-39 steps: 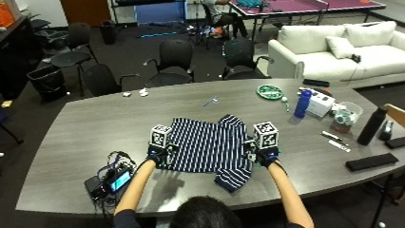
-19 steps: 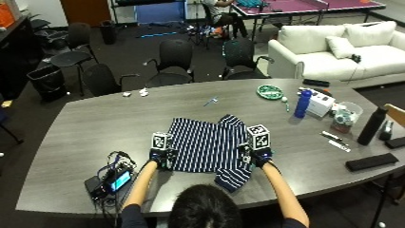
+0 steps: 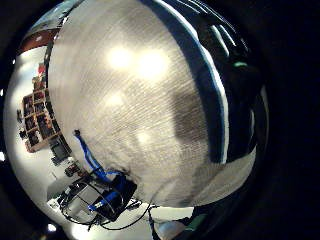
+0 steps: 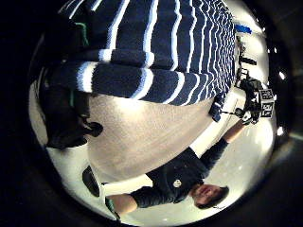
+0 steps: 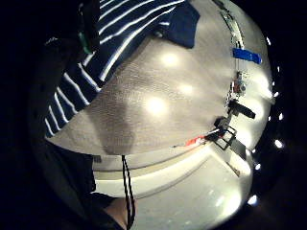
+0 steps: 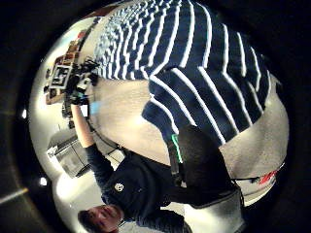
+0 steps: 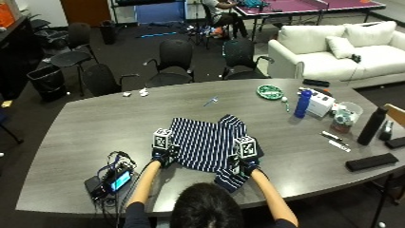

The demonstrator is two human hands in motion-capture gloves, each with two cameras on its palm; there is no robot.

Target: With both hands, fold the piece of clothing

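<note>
— Gripping the near edge, both hands: left hand point(image 7: 163, 156) pinches the striped shirt point(image 7: 206, 142) at its near-left corner, right hand point(image 7: 244, 166) pinches cloth at the near-right, beside the hanging sleeve point(image 7: 229, 179).

— Shirt's position?

— Flat on the grey bench point(image 7: 89, 123), mid-bench, in front of the person. Phone rig point(image 7: 110, 180) well left of it; blue bottle point(image 7: 303, 103) far right.

— Step?

— Likely the start of a fold, edge gripped but barely lifted. Next move calls for raising both corners together and carrying them away across the body, keeping the sleeve tucked.
</note>
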